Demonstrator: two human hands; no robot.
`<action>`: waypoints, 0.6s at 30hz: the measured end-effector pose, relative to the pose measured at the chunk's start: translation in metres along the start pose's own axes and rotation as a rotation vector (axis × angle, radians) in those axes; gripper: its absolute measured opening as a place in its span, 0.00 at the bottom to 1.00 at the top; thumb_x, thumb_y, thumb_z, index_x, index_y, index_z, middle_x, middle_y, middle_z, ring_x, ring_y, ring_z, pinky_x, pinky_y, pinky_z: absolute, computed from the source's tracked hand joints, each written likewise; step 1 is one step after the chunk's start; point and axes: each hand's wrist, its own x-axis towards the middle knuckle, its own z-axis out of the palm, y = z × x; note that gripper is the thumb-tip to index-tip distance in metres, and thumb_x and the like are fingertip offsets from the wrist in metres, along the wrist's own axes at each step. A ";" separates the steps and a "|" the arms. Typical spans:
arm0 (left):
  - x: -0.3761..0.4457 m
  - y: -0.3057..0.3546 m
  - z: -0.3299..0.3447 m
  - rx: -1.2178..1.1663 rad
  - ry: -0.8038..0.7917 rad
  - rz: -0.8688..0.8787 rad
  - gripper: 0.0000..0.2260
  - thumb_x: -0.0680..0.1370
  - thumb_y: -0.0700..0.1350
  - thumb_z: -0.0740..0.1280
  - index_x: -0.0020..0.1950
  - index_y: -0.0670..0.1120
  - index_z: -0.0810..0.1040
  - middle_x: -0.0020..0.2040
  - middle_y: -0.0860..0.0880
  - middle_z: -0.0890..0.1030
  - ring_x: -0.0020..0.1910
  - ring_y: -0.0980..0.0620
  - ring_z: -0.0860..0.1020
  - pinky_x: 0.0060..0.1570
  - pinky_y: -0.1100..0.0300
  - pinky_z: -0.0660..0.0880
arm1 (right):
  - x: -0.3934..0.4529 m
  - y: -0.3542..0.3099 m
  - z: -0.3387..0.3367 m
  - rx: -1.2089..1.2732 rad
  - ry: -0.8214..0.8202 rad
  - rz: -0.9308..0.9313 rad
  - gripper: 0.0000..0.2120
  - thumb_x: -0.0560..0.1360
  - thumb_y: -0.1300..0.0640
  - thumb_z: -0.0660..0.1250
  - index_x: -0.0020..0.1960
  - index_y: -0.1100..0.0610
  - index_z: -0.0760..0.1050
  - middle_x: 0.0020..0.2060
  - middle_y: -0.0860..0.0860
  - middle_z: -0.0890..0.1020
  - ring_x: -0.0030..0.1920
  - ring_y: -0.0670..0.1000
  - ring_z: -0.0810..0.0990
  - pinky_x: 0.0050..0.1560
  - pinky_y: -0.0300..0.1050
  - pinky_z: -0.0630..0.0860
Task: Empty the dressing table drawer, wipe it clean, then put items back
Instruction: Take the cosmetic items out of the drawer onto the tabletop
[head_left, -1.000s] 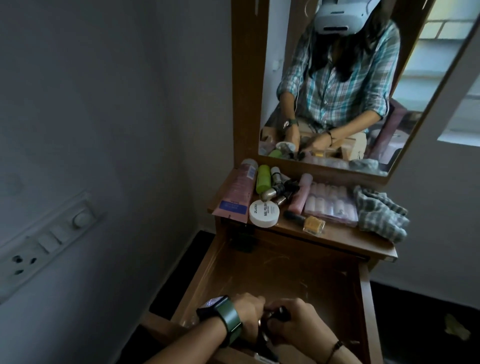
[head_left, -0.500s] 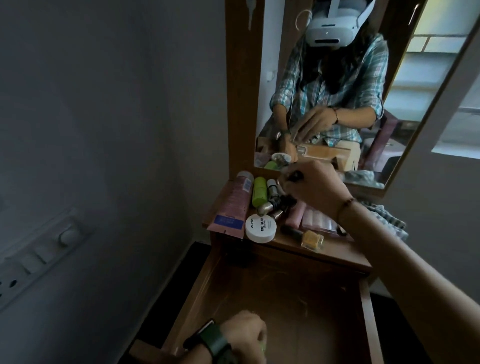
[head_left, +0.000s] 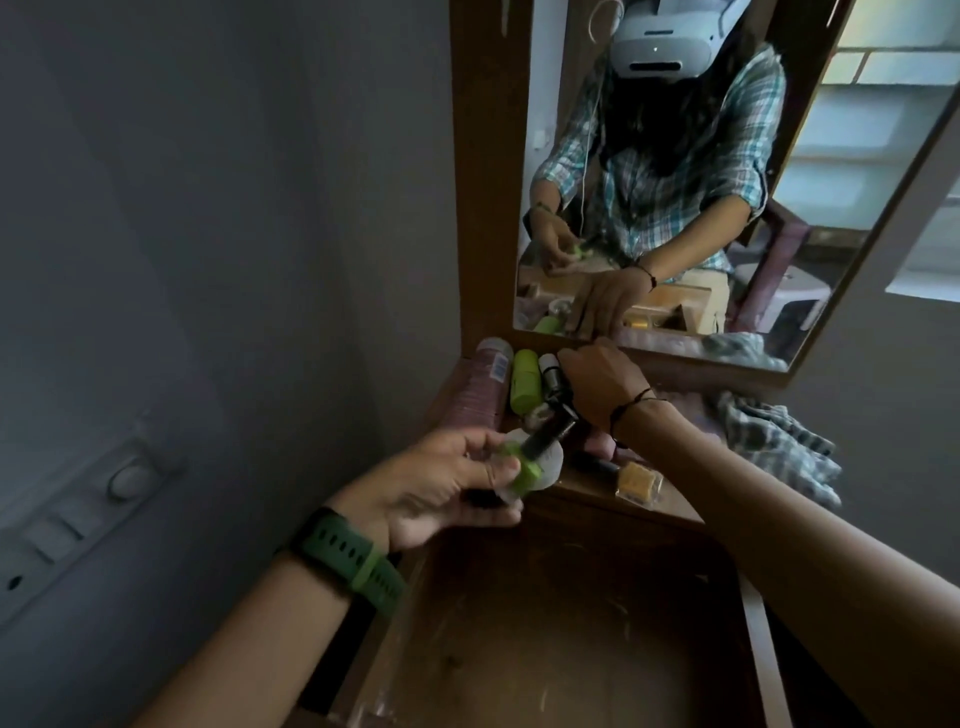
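**Last bits coming out of the drawer**

Head view: the right hand (head_left: 597, 384), which half a second ago was hovering over the clutter with a small dark item pinched in its fingertips, is now reaching down among the bottles at the back of the table (head_left: 587, 491), upper middle of the frame, just under the mirror (head_left: 727, 208). Its fingers are curling down into the pile; whether they are holding the dark item or have let it go I cannot tell, since the back of the hand is hiding them.

The left hand (head_left: 441, 486), which was low at the near edge of the drawer, is now rising to table height in the centre of the frame. Its grip is closing round a small green-capped item (head_left: 524, 475), thumb and fingers pinching it, with something dark sticking out beside it.

The drawer (head_left: 571, 649) is standing open across the lower middle of the frame, and its wooden floor is showing bare where I can see it. The checked cloth (head_left: 774, 441) is lying crumpled at the right end of the table, untouched.

To my eye the emptying is nearly finishing, and the wiping is coming next.
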 end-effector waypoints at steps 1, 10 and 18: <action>0.003 0.004 -0.002 -0.027 0.038 0.026 0.03 0.74 0.36 0.64 0.46 0.40 0.76 0.40 0.44 0.80 0.36 0.49 0.79 0.35 0.58 0.82 | 0.000 0.001 -0.001 0.015 -0.006 -0.003 0.08 0.76 0.63 0.58 0.53 0.60 0.72 0.51 0.58 0.79 0.55 0.57 0.74 0.44 0.44 0.69; 0.032 0.031 -0.002 -0.037 0.222 0.033 0.06 0.78 0.38 0.62 0.42 0.45 0.73 0.42 0.44 0.77 0.39 0.45 0.77 0.36 0.47 0.78 | -0.016 0.008 -0.038 0.722 0.030 0.191 0.11 0.76 0.65 0.60 0.56 0.66 0.75 0.47 0.61 0.79 0.45 0.59 0.79 0.47 0.52 0.78; 0.077 0.074 0.026 0.261 0.135 0.109 0.11 0.78 0.32 0.59 0.39 0.45 0.72 0.42 0.45 0.76 0.41 0.49 0.75 0.36 0.56 0.78 | -0.018 0.010 -0.068 1.110 0.006 0.123 0.06 0.74 0.61 0.67 0.38 0.57 0.77 0.29 0.51 0.79 0.25 0.43 0.77 0.29 0.35 0.76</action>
